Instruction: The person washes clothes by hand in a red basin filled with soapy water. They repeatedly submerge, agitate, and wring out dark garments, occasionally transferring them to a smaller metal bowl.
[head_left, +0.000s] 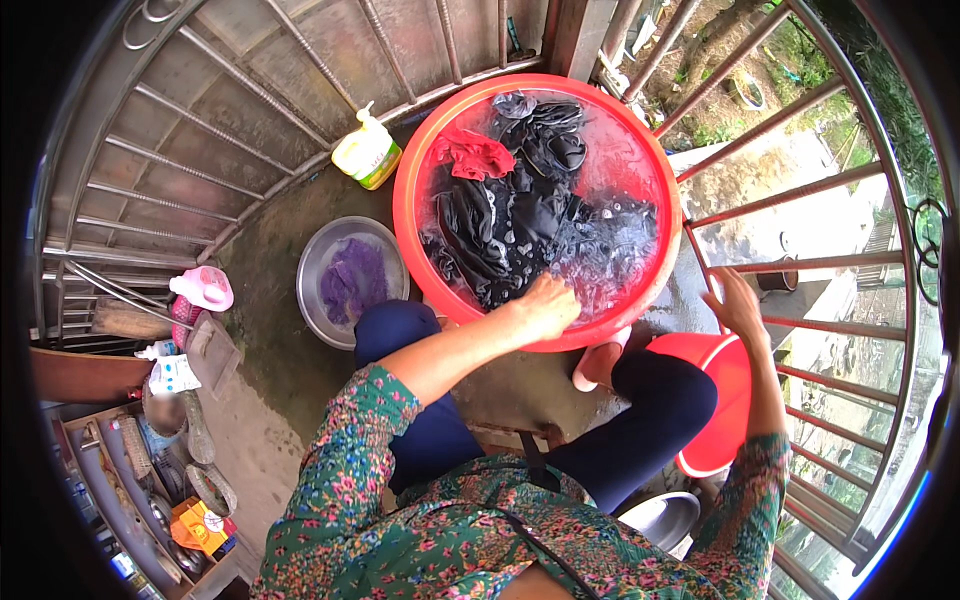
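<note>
A large red plastic tub (409, 195) of cloudy water holds black garments (536, 210) and a red cloth (480, 155). My left hand (551, 306) is over the tub's near edge, its fingers curled, beside the dark wet cloth; whether they grip anything cannot be told. My right hand (733, 301) is raised to the right of the tub, near the railing bars, fingers apart and holding nothing. Below it stands a red plastic bucket (727, 382). Left of the tub, a metal basin (306, 289) holds a purple cloth (352, 279) in water.
A yellow-green pump bottle (367, 154) stands behind the tub's left side, near metal railings (810, 262). A pink jug (206, 289), a shelf with shoes (135, 446) and a wooden board (212, 352) are at left. Another metal basin (664, 517) sits below the bucket. The concrete floor is wet.
</note>
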